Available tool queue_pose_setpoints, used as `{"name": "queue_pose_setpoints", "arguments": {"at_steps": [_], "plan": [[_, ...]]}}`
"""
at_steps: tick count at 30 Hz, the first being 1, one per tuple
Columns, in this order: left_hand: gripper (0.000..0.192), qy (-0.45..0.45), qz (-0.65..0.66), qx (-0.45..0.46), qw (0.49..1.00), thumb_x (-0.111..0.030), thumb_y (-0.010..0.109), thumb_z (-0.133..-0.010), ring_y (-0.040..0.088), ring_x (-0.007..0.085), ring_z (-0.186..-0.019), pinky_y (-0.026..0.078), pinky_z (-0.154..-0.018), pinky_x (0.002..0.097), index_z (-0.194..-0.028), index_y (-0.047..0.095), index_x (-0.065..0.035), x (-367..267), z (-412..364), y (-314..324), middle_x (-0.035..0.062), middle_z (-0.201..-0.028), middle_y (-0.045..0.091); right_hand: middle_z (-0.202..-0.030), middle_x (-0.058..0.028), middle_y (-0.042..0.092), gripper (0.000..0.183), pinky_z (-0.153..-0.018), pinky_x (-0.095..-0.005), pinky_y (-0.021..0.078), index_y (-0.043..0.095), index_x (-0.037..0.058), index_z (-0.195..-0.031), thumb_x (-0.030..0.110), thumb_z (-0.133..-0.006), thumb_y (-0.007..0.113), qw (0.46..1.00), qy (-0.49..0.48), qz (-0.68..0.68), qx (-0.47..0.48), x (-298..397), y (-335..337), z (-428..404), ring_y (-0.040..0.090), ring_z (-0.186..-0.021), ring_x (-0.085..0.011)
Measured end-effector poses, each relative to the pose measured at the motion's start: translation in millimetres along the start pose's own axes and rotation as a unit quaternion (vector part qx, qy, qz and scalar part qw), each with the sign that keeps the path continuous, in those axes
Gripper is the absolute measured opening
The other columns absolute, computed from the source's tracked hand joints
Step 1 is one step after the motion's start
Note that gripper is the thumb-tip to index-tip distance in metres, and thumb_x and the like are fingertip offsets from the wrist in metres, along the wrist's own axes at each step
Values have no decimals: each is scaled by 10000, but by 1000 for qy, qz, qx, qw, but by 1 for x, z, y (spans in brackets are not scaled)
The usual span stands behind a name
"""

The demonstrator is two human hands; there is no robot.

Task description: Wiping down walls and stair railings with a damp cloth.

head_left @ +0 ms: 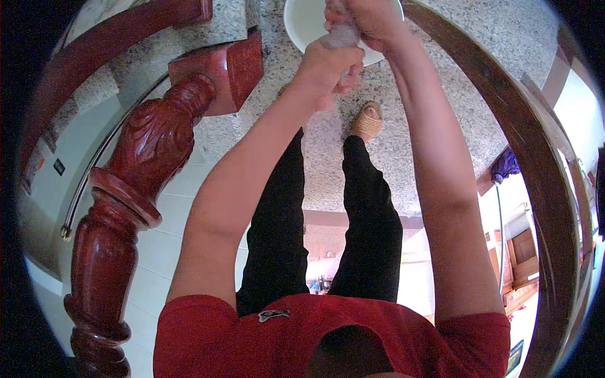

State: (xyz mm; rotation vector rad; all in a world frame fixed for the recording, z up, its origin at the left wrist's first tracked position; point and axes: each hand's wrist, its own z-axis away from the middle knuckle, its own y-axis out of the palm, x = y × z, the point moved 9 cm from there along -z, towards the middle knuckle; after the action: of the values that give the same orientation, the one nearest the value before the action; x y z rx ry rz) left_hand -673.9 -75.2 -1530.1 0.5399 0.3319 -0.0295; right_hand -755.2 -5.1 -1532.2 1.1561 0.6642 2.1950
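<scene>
Both my hands grip a grey cloth (344,37), which is bunched and twisted between them. My left hand (328,64) is the nearer one, with its fingers closed around the lower end of the cloth. Farther out, my right hand (371,21) clasps the upper end and is slightly blurred. Below the cloth is a round white bucket or basin (302,28), cut off by the top edge of the picture. My hands and the cloth cover part of its rim, and its contents cannot be made out.
Speckled stone steps (321,165) lie underfoot, where a tan woven slipper (367,122) shows. To the left rises a carved reddish wooden newel post (149,137) with a square block. A dark wooden handrail (510,127) curves along the right. Purple cloth (505,166) hangs beyond my right arm.
</scene>
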Motion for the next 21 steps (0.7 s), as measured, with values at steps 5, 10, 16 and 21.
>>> {"name": "queue_pose_setpoints", "arguments": {"at_steps": [5,10,16,21], "plan": [[236,53,-194,-100,975,-155,694,-707,550,183,-492,404,-394,313,-809,532,-18,4,-45,-22,98,-612,561,-725,-204,603,158,-613,-460,485,530,42,-955,145,-872,443,783,-217,545,-210,29,-36,-9,590,-649,-390],[388,242,-542,-192,782,-287,724,-711,649,349,-721,510,-644,423,-835,529,25,-21,-75,-67,241,-772,637,-876,-271,612,218,-752,-514,461,528,28,-996,167,-868,421,772,-95,562,-280,4,-30,-24,577,-859,-470],[387,253,-493,-288,781,-218,705,-711,607,442,-889,482,-760,505,-943,508,21,-36,-31,-16,286,-927,621,-996,-258,615,260,-860,-487,429,530,-15,-1037,160,-874,429,798,-178,404,-410,23,-67,18,536,-1027,-458],[377,402,-520,-303,690,-94,694,-659,561,418,-925,455,-775,491,-989,523,-29,-68,41,10,218,-947,573,-1018,-107,626,472,-708,-332,512,551,-5,-1116,202,-740,747,887,-129,92,-433,11,-18,71,607,-894,-189]]}}
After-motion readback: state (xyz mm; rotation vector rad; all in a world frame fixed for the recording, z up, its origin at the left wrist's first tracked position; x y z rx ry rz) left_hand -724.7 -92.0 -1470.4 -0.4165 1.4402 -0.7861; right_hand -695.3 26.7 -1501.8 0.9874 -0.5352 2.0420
